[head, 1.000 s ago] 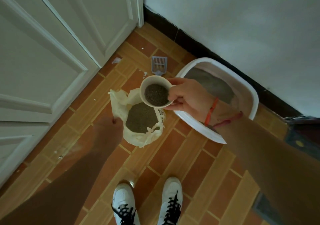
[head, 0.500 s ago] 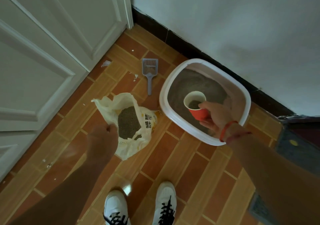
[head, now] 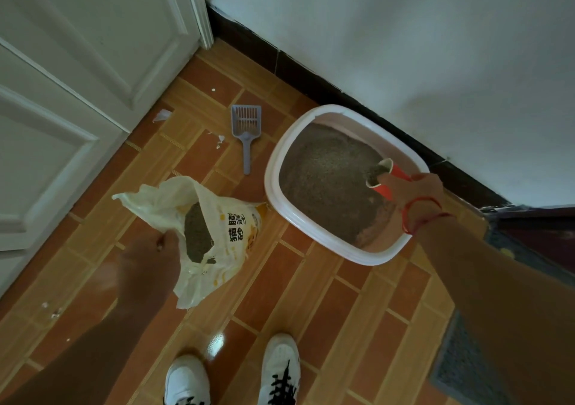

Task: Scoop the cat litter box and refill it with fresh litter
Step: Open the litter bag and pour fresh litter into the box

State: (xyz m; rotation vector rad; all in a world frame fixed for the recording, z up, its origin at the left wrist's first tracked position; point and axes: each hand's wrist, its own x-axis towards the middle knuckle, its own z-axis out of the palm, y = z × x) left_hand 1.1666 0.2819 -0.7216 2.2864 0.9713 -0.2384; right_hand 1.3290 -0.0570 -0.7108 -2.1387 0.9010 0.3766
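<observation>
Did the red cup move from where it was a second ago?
Yes. The cup went right, away from the litter bag it hung over, and now tips over the litter box, held by the right hand.

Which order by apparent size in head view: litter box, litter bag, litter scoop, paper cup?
1. litter box
2. litter bag, crumpled, not far behind
3. litter scoop
4. paper cup, tilted and partly hidden by the right hand, so its rank is less sure

head view looks steeply down from standing height at the tiled floor [head: 311, 295].
</observation>
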